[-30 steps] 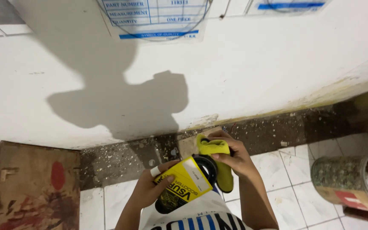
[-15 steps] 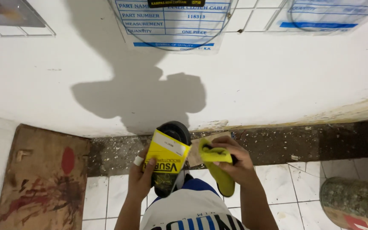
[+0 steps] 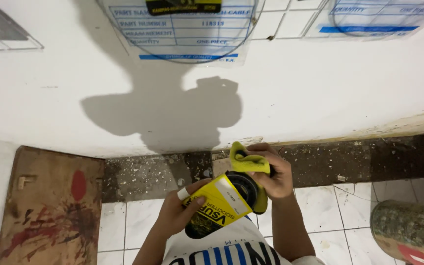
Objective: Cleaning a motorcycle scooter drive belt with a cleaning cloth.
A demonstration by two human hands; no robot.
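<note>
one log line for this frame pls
left hand: holds black round part by its yellow label | right hand: presses yellow cloth on part | below: white tiled floor

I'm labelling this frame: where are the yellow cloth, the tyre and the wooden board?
yellow cloth (image 3: 249, 161), head view, bunched top fold.
tyre (image 3: 244, 187), head view, black sidewall beside the yellow wrapper.
wooden board (image 3: 50, 206), head view, stained middle.

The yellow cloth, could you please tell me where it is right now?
In the head view, the yellow cloth sits just right of centre, gripped in the right hand and pressed on the round black part, beside the yellow cardboard label.
</note>
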